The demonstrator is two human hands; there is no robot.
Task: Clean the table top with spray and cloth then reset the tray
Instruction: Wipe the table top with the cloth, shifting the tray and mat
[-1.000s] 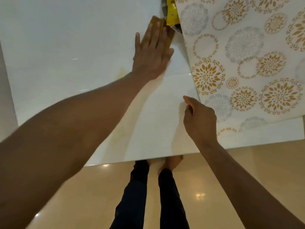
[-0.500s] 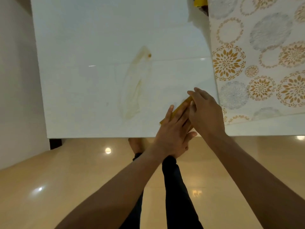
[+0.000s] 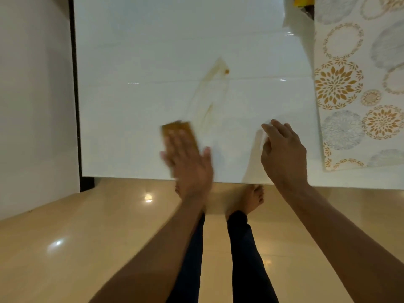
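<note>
We locate the flat, tan-yellow rectangular cleaning cloth (image 3: 178, 133) on the glossy white desk (image 3: 142, 62), near the front edge and just left of a pale yellowish smear with a small orange spot (image 3: 226, 71) at its far end. The left hand (image 3: 188, 160) lies flat on the cloth with fingers extended and together; we judge this spreads pressure across the pad for wiping. The hand and cloth are motion-blurred, so finer finger detail cannot be told.

The right hand (image 3: 283, 149) rests on the desk to the right, fingers loosely bent, holding nothing; we read it as a brace. Just beyond it, the floral-patterned white, gold and grey table cover (image 3: 341, 88) lies over the right part of the desk, leaving the white surface exposed for cleaning. A yellow object (image 3: 302, 1) shows partly at the top edge; we cannot identify it. No tray or spray bottle is in view. The residue indicates wiping is unfinished.
</note>
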